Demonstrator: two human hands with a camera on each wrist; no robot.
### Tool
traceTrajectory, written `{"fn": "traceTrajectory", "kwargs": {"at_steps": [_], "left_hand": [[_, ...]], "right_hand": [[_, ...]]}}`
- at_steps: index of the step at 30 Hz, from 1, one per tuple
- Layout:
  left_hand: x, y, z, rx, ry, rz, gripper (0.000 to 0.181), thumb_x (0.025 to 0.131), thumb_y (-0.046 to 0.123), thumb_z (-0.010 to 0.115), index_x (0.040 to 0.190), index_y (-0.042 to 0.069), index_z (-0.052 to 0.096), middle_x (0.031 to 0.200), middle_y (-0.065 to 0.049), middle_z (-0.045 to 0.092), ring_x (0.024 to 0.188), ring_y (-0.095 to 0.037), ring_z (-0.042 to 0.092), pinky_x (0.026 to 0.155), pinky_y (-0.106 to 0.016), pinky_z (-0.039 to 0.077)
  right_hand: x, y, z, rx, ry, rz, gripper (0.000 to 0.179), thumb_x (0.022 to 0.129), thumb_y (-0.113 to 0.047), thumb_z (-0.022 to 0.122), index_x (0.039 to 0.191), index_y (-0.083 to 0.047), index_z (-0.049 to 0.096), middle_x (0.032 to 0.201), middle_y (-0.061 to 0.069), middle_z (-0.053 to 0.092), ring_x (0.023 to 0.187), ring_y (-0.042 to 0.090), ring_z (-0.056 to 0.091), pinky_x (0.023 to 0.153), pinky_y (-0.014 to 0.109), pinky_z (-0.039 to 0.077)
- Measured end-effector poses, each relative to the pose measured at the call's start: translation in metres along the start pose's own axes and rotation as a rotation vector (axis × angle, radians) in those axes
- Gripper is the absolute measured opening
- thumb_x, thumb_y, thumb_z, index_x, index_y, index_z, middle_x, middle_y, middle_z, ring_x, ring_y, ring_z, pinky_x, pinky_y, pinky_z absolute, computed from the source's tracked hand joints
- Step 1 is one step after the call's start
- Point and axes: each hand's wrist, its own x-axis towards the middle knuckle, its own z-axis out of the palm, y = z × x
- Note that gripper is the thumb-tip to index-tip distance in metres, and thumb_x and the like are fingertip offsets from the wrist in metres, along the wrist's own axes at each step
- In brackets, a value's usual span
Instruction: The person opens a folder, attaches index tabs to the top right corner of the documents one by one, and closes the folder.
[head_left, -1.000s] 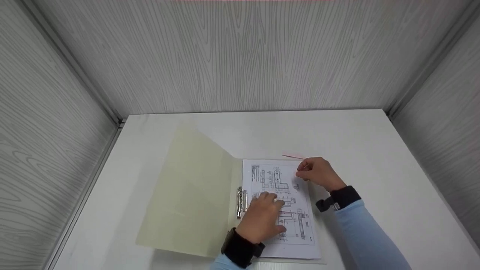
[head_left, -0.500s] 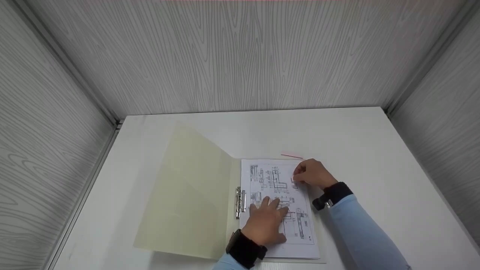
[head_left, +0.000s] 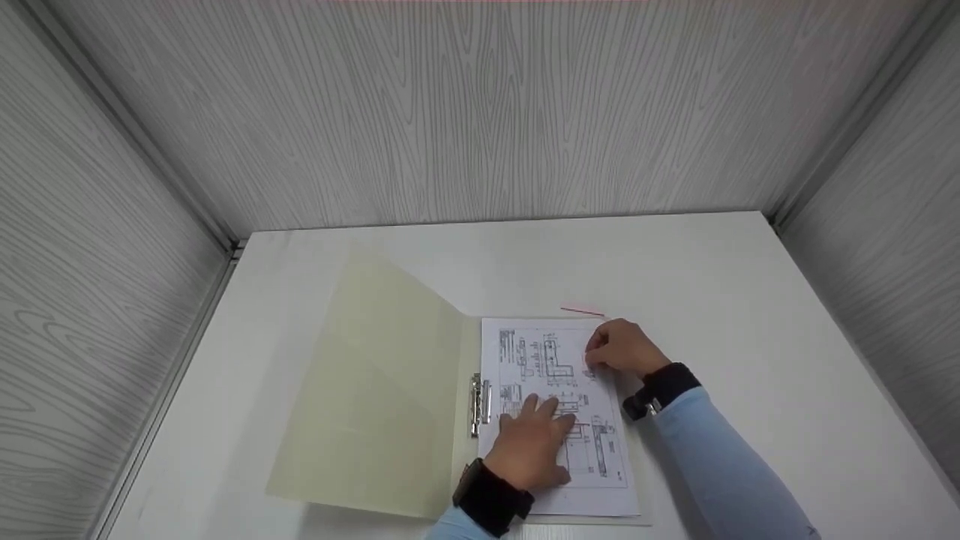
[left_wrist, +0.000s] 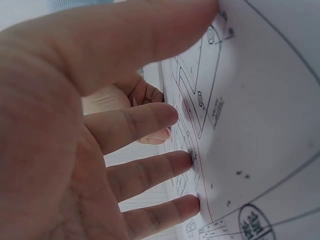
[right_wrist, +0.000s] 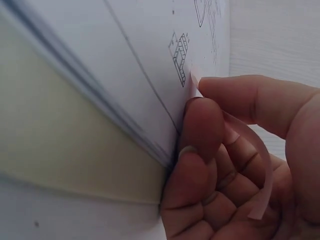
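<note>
A drawing sheet lies on top of a paper stack in an open cream folder. My left hand rests on the lower half of the sheet with its fingers spread; in the left wrist view its fingertips meet the drawing. Near the sheet's upper right edge, my right hand pinches a thin pink strip between thumb and forefinger. One end of the strip is at the paper, while the other curls back toward the palm.
Along the folder's spine sits a metal clip. Another pink strip with a red edge lies just beyond the folder. The folder's cover stands partly raised on the left. Grey wood-grain panels enclose the white table.
My right hand has moved slightly down and left, closer onto the sheet. My left hand has flattened with fingers spread wider. Over the last half second both have barely moved.
</note>
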Motion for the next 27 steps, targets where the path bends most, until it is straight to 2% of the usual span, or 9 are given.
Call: {"fn": "traceTrajectory", "kwargs": {"at_steps": [7,14,27], "left_hand": [[0.0005,-0.0003,0.0003,-0.023,-0.01,-0.009,0.079,0.063,0.039,0.085,0.136,0.026,0.055,0.145,-0.005,0.045,0.134,-0.033,0.036,0.09,-0.062,0.042],[0.0027,-0.0009,0.0013,-0.006,-0.005,-0.003,0.078,0.064,0.038,0.085,0.135,0.025,0.056,0.143,-0.004,0.046,0.132,-0.032,0.037,0.086,-0.06,0.044],[0.0019,0.0,0.0011,-0.01,-0.012,-0.009,0.078,0.065,0.039,0.085,0.135,0.026,0.056,0.144,-0.004,0.045,0.133,-0.032,0.037,0.089,-0.06,0.043]], "right_hand": [[0.0019,-0.0003,-0.0015,-0.04,-0.022,-0.001,0.01,0.078,-0.016,0.074,0.084,-0.011,0.069,0.086,0.006,0.063,0.074,0.022,0.057,0.061,0.03,0.046],[0.0045,0.0005,-0.0032,-0.085,-0.027,-0.038,0.008,0.077,-0.015,0.073,0.082,-0.01,0.069,0.083,0.006,0.062,0.07,0.021,0.056,0.059,0.03,0.045],[0.0042,0.0027,-0.0008,-0.084,-0.021,-0.045,0.006,0.077,-0.015,0.074,0.08,-0.011,0.07,0.082,0.005,0.063,0.07,0.021,0.056,0.059,0.03,0.045]]}}
